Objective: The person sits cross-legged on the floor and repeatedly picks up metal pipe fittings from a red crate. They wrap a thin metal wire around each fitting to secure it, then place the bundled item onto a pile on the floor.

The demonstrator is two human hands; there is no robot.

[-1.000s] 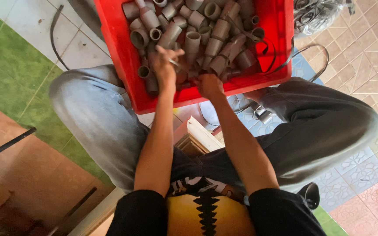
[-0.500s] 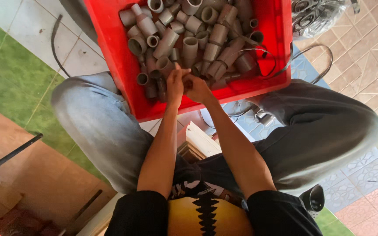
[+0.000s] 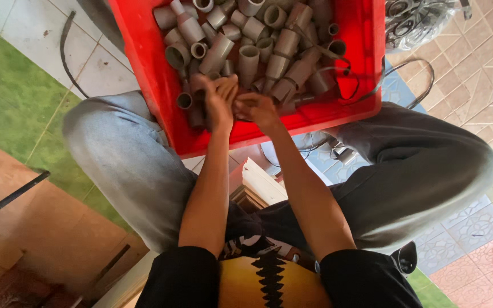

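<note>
Both hands met over the near edge of the red plastic crate [image 3: 149, 85], which sat on the floor between the person's knees. The left hand [image 3: 217, 100] was curled, fingers bent toward the right hand [image 3: 258, 109], and the two touched at the fingertips; whatever they pinched between them was hidden, so I could not tell what either held. Just beyond the knuckles lay a heap of grey plastic pipe fittings [image 3: 246, 40], short sleeves and reducers, lying at all angles inside the crate. A black rubber band [image 3: 346, 77] looped over the fittings at the crate's right side. A clear bag of dark rings [image 3: 417, 23] lay on the tiled floor [image 3: 475, 68] beyond.
</note>
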